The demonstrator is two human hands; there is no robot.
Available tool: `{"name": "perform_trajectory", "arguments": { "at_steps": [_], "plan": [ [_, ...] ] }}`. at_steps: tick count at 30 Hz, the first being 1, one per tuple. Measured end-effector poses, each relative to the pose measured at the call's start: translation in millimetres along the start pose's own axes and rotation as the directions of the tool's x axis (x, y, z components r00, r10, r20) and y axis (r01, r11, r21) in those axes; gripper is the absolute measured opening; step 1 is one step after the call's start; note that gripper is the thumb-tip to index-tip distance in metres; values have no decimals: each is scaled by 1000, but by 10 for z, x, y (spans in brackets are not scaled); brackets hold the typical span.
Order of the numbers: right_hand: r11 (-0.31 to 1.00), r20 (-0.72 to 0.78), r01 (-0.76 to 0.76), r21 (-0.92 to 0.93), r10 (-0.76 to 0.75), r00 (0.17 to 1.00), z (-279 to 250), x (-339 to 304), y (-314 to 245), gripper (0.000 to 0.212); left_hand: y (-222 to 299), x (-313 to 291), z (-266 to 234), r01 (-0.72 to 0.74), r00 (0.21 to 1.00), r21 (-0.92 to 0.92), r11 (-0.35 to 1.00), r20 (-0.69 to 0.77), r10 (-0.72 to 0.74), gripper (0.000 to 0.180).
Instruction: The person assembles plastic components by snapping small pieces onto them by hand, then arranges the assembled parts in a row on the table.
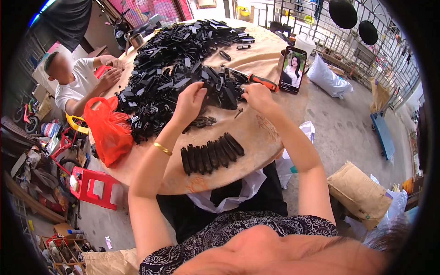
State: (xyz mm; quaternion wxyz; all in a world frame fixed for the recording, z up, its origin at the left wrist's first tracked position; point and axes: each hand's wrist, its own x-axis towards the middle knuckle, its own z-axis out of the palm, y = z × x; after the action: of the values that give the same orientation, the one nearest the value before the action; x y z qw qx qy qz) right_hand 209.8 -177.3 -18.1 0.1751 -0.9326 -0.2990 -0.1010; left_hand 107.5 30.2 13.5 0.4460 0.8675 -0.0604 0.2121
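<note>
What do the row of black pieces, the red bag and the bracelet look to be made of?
Row of black pieces: probably moulded plastic, dull to satin, judging by their even black and matching shapes; coated metal remains possible.
Red bag: thin plastic film, slightly shiny, by its crinkles and translucent folds.
Bracelet: likely polished gold-coloured metal, by its bright gleam; solid or plated, I can't tell.
</note>
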Motion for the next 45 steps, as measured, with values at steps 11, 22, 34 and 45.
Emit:
{"name": "perform_trajectory", "arguments": {
  "at_steps": [11, 22, 34, 45],
  "plan": [
    [794, -224, 177, 582, -53, 973, -146, 94, -244, 16, -46, -263, -183, 412, 906, -837, 362, 334, -260, 28],
    [470, -364, 385, 794, -138, 921, -79, -59, -942, 15, 115, -285, -333, 518, 841, -855, 31, 502, -200, 29],
    [628, -618, 607, 487, -243, 748, -180, -206, -942, 10, 99, -377, -121, 424, 902, -813, 399, 341, -264, 26],
    [736, -587, 653, 178, -453, 671, -196, -263, -963, 16, -33, -405, -94, 365, 930, -825, 431, 299, -215, 28]
  ]
}}
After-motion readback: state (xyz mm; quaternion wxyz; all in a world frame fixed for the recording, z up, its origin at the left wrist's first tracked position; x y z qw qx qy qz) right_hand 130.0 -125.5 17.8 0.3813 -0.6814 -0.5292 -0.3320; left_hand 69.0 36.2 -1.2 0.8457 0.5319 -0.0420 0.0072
